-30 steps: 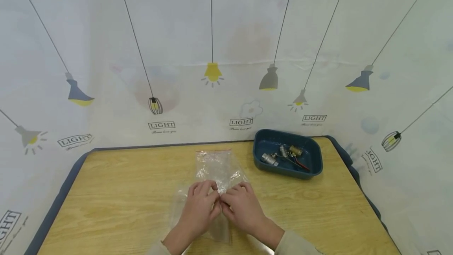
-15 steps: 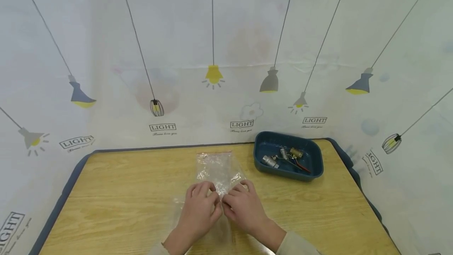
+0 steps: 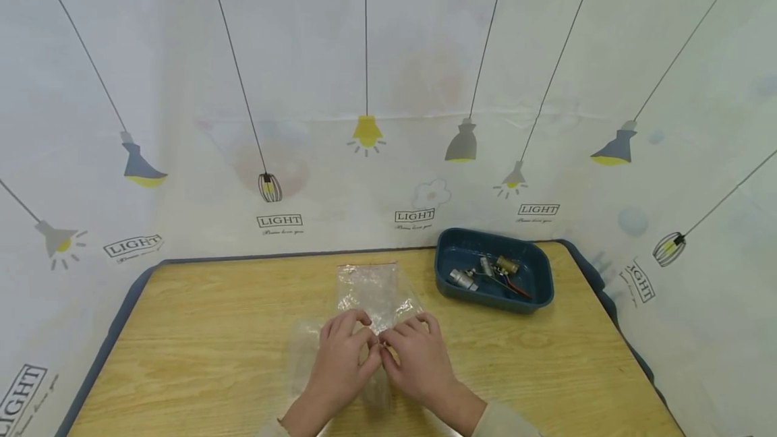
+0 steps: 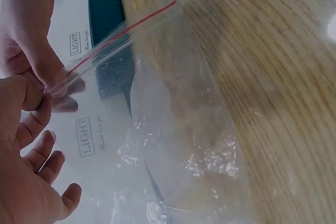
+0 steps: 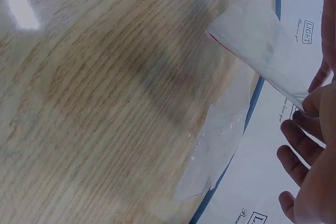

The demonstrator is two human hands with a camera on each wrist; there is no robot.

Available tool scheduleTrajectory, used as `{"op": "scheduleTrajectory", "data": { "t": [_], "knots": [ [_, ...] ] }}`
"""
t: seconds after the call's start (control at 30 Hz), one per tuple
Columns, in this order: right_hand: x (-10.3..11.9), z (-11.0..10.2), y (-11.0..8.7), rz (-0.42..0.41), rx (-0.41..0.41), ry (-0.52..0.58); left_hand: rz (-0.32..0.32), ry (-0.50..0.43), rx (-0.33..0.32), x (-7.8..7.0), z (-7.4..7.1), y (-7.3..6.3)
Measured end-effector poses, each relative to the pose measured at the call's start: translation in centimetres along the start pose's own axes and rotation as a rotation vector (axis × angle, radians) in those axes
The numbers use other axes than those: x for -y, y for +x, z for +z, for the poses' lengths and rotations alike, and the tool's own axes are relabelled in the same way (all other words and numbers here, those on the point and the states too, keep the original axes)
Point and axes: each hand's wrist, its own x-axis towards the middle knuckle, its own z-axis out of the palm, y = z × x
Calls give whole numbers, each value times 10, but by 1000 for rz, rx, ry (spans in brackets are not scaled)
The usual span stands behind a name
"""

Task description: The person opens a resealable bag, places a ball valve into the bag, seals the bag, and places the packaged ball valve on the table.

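My left hand (image 3: 342, 361) and right hand (image 3: 421, 359) meet at the middle front of the table, thumbs and forefingers pinching together. Between them is the edge of a clear zip-lock bag (image 4: 173, 98), with a red line along its mouth. The other fingers of the left hand are loosely bent, and so are those of the right. In the head view the held bag (image 3: 303, 349) shows faintly beside and below the left hand. A second clear zip-lock bag (image 3: 367, 288) lies flat on the table just beyond the fingertips, its red line at the far end.
A dark blue plastic tray (image 3: 494, 299) stands at the back right of the wooden table (image 3: 212, 329). Several metal valve-like fittings (image 3: 463, 280) lie in it, one with a red handle (image 3: 517, 286). A patterned curtain (image 3: 315, 174) encloses the back and sides.
Both hands keep their pinch at nearly the same spot. The loose part of the held bag has shifted slightly left, and the head view has tilted a little upward.
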Motion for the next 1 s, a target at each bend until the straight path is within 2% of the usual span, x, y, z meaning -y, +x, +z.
{"op": "scheduleTrajectory", "data": {
  "t": [0.27,0.53,0.8,1.0],
  "knots": [
    [1,2,-2,4,-19,-31,21,-11,-52,-2,-1,1],
    [0,4,-3,-7,-23,-41,-3,-42,-68,-1,-4,1],
    [-3,7,-3,31,-4,-51,-14,-31,-57,1,-6,1],
    [-8,10,-4,26,-46,-63,17,-12,-78,2,-7,1]
  ]
}}
